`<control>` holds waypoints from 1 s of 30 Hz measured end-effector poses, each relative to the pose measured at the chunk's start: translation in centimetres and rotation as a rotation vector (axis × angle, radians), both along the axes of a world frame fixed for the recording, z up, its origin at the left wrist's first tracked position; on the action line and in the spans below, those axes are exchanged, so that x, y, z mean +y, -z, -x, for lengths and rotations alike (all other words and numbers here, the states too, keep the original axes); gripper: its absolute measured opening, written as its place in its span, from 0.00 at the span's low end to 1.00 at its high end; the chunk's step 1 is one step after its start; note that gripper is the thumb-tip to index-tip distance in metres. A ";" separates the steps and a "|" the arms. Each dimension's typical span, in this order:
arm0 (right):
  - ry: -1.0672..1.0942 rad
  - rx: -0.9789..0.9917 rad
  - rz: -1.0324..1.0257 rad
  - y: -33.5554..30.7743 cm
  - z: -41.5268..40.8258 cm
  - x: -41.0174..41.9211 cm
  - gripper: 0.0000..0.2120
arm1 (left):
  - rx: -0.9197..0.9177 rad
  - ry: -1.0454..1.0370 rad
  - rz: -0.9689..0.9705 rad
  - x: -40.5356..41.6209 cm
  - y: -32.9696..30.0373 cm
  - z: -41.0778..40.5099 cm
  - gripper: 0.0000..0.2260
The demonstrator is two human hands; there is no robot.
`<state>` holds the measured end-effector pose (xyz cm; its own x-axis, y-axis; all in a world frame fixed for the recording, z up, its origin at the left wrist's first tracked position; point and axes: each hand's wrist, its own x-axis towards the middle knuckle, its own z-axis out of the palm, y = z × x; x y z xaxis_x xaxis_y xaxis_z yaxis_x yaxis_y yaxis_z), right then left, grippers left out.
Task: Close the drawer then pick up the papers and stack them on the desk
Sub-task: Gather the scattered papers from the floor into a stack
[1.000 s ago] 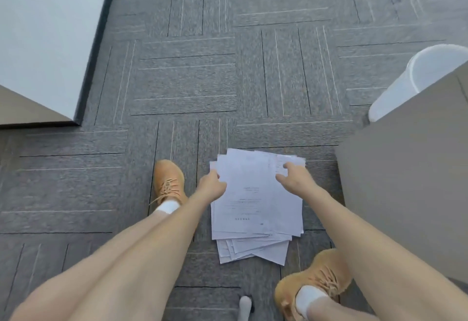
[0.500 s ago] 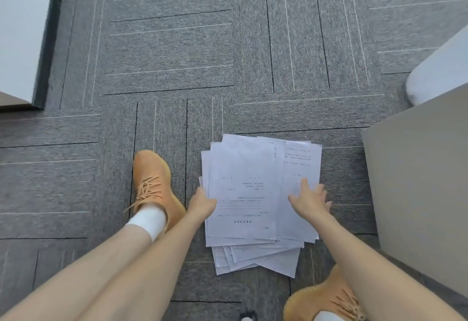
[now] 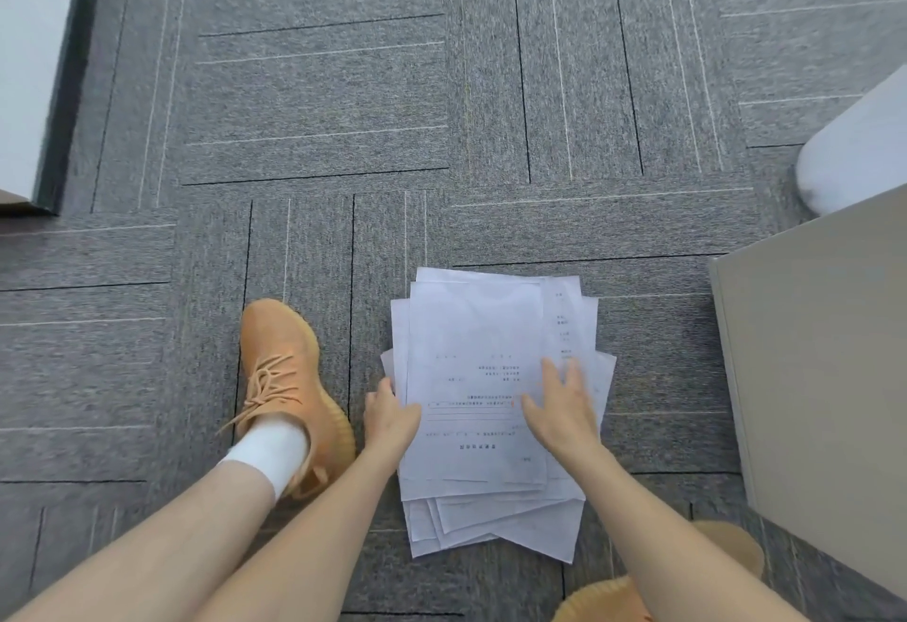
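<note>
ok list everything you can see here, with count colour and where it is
papers: one loose pile, sheet count unclear, white with print, on the carpet between the feet
carpet: grey tiles with light and dark lines, whole floor
cabinet: one, beige, right edge
white bin: one, upper right, partly cut off
white panel: one, upper left edge
shoes: two, orange, one left of the papers, one at the bottom right
sock: white, left ankle
left hand: at the pile's left edge
right hand: flat on top of the pile, fingers spread
</note>
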<state>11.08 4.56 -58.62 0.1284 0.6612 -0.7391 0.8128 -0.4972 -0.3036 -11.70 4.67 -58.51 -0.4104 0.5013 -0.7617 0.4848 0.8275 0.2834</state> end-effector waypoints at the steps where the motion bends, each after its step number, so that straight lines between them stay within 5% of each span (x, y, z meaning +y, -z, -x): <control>1: 0.055 -0.085 -0.002 0.0 -0.3 0.0 0.33 | 0.000 -0.033 -0.015 0.0 0.0 0.2 0.22; 5: 0.147 -0.148 0.204 0.7 -1.2 -0.4 0.42 | 0.031 -0.083 -0.003 -0.1 0.1 0.0 0.16; 14: 0.060 0.065 0.114 0.7 0.2 -1.2 0.45 | -0.094 0.110 -0.090 -0.3 0.0 -3.0 0.19; 19: 0.272 -0.004 -0.032 0.7 -1.6 -2.6 0.33 | -0.156 -0.300 -0.075 -0.9 0.1 -1.2 0.22; 23: 0.119 -0.005 0.047 0.8 -0.8 -3.7 0.37 | -0.323 -0.582 0.046 -1.9 1.6 0.9 0.22; 30: 0.001 0.084 0.070 -0.1 1.6 -4.3 0.40 | -0.554 -0.616 0.059 -2.4 1.4 0.6 0.15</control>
